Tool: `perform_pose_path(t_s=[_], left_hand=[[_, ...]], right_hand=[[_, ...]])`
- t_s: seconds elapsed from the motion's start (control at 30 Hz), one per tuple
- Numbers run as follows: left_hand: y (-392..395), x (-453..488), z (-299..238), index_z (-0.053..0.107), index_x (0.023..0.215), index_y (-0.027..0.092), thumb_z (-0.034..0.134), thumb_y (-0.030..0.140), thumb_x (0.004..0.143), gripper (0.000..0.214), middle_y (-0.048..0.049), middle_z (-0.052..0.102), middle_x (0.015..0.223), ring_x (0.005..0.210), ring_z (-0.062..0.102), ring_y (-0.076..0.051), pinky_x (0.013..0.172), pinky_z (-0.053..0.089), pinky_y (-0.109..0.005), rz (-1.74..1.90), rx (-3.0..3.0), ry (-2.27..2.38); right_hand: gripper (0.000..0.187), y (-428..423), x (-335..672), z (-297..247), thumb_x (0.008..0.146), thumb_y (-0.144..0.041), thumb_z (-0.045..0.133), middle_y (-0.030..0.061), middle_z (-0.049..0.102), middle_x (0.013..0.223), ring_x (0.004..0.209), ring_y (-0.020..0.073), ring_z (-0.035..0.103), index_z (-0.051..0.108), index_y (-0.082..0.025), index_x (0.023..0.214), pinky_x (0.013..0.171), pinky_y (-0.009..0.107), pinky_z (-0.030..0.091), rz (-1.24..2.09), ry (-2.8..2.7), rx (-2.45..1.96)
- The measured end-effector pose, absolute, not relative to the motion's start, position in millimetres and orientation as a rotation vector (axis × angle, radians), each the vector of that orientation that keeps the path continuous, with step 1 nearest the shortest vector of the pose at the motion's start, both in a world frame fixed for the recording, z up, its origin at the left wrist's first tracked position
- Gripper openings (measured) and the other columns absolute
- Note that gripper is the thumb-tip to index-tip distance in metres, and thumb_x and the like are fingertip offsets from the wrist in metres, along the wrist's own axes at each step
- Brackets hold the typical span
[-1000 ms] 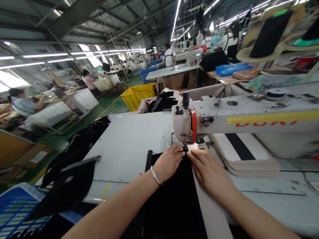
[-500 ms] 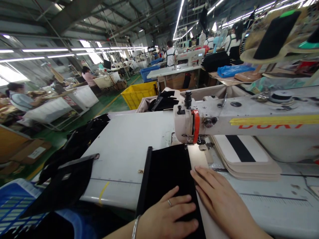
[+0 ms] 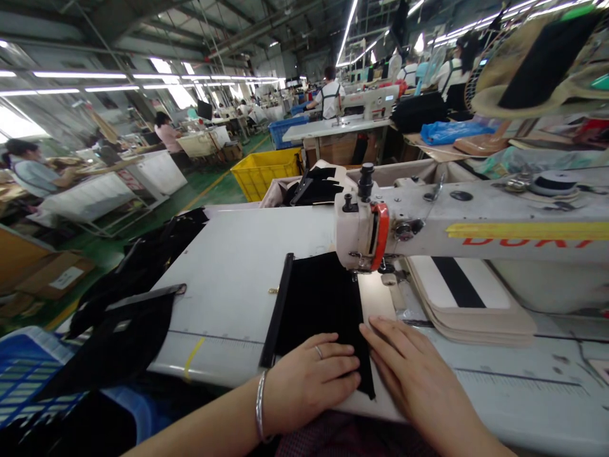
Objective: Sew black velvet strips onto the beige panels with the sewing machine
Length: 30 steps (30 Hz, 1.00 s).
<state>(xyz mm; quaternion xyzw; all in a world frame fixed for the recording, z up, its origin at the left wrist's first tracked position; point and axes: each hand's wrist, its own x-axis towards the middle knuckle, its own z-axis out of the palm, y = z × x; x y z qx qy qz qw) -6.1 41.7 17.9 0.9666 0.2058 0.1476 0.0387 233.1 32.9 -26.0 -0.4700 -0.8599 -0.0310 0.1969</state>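
Observation:
A black fabric panel [image 3: 316, 304] lies flat on the white sewing table [image 3: 242, 273], its far end under the head of the sewing machine [image 3: 366, 235]. My left hand [image 3: 309, 381] rests on the panel's near end, fingers curled loosely and pressing down, a ring and a bracelet on it. Just to the right, my right hand [image 3: 409, 368] lies flat with fingers stretched out along the panel's right edge.
Striped white-and-black boards [image 3: 466, 298] are stacked under the machine arm. Black pieces [image 3: 133, 317] hang off the table's left side above a blue crate [image 3: 23, 374]. A yellow bin [image 3: 264, 171] and other workers at machines fill the hall behind.
Both hands have drawn back from the needle to the panel's near end. The black panel has moved away under the machine head, so its near edge now lies on the table.

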Motion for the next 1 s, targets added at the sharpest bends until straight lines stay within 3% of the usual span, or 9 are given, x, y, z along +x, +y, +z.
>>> perform_pose_path(t_s=[0.67,1.0], left_hand=[[74,-6,10,0.057,0.119,0.017,0.041,0.017,0.098,0.026,-0.0032,0.062,0.123,0.125,0.048,-0.016,0.113,0.034,-0.036,0.425,2.943,0.569],[114,0,11,0.059,0.115,0.017,0.043,0.016,0.096,0.024,-0.0035,0.062,0.122,0.122,0.050,-0.016,0.110,0.036,-0.035,0.385,3.001,0.597]], right_hand=[[0.058,31,236,-30,0.087,-0.019,0.056,0.0038,0.046,0.141,0.126,0.0241,0.043,0.040,-0.027,0.142,0.105,0.043,0.039,-0.128,-2.470,-1.345],[0.049,49,234,-24,0.089,-0.015,0.051,0.0061,0.054,0.132,0.117,0.0227,0.050,0.047,-0.022,0.137,0.101,0.041,0.042,-0.071,-2.436,-1.321]])
